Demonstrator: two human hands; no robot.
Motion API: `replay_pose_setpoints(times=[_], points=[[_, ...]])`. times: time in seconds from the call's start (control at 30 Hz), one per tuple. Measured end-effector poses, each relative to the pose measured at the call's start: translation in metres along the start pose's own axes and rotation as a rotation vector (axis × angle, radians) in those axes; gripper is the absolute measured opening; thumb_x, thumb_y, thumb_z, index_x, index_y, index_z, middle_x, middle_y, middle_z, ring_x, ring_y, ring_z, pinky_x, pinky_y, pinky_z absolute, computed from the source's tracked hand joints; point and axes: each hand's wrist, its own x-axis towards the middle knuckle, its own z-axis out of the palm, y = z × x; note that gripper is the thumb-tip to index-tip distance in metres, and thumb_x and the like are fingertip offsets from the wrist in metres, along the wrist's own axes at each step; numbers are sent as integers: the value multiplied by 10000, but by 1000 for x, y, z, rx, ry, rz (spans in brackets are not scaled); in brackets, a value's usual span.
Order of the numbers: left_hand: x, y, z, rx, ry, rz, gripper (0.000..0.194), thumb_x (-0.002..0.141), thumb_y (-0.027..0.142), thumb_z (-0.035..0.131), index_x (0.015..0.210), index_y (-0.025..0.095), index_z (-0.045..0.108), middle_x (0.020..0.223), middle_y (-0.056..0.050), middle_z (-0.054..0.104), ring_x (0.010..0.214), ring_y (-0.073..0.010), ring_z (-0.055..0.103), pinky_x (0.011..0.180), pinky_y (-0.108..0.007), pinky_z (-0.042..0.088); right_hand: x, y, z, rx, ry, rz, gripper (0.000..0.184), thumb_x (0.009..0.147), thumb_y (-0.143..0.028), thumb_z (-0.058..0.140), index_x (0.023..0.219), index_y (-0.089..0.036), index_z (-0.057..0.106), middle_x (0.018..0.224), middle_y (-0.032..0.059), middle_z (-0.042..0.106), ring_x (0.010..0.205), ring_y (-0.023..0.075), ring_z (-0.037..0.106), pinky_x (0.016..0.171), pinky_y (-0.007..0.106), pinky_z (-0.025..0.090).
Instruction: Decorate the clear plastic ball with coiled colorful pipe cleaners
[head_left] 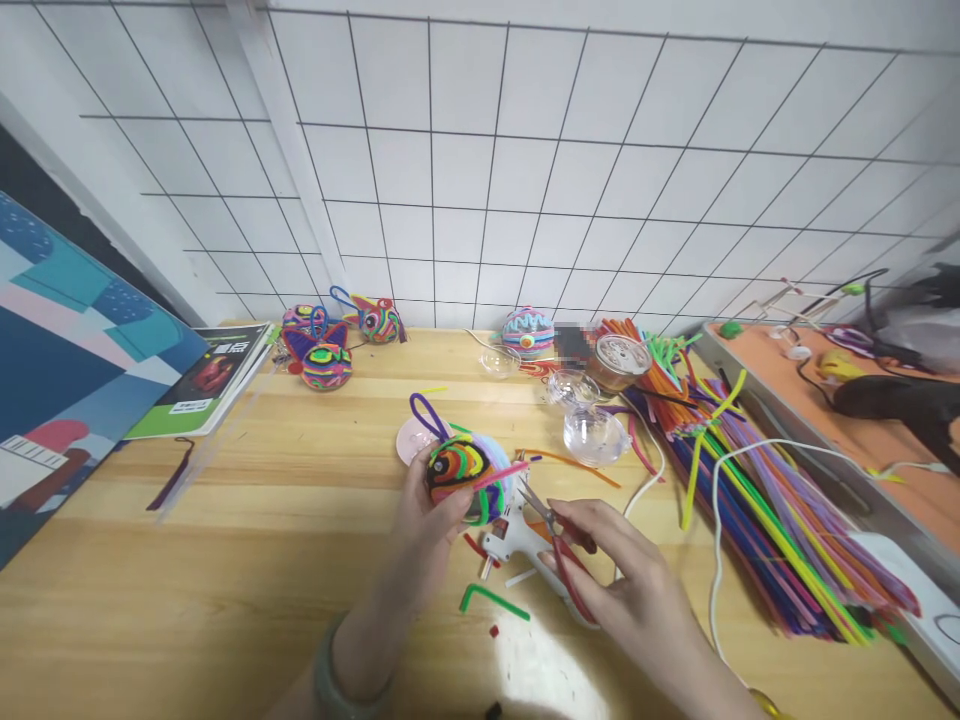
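Observation:
My left hand (435,520) is closed round a colourful pipe-cleaner ball (469,465), which has a purple loop (427,412) at its top. A pink pipe cleaner (501,475) sticks out from the ball to the right. In my right hand (619,570) is a pair of red-handled scissors (559,535), blades pointing up and left at the ball, close to the pink strand. Beneath the scissors lies a white glue gun (521,535), partly hidden by my right hand. A bent green pipe cleaner (495,598) rests on the table below the ball.
Finished pipe-cleaner balls (327,365) stand at the back left, another ball (528,330) at the back centre. Clear plastic half-shells (595,435) and a round tin (622,358) are behind the scissors. Bundled pipe cleaners (765,510) and a white cable (716,540) lie right; magazines (214,385) left.

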Motion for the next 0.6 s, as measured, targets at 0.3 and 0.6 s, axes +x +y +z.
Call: replay_pose_setpoints(times=[0.3,0.6], points=[[-5,-1,1,130,81,57,626,640,237,773,1198,224,489,1108,-71,631,1040,-257,606,898,-395,489,6,-12,5,-149,19,-102,346,892,-152,542,1229,-217,498,1032,93,669,891,199,658,762,316,562],[-2,0,1,96,88,48,618,647,247,766,1189,213,471,1079,-62,629,994,-230,610,883,-397,497,2,-9,6,-149,-61,-30,356,892,-178,550,1232,-219,448,1066,102,615,960,225,613,809,372,542]])
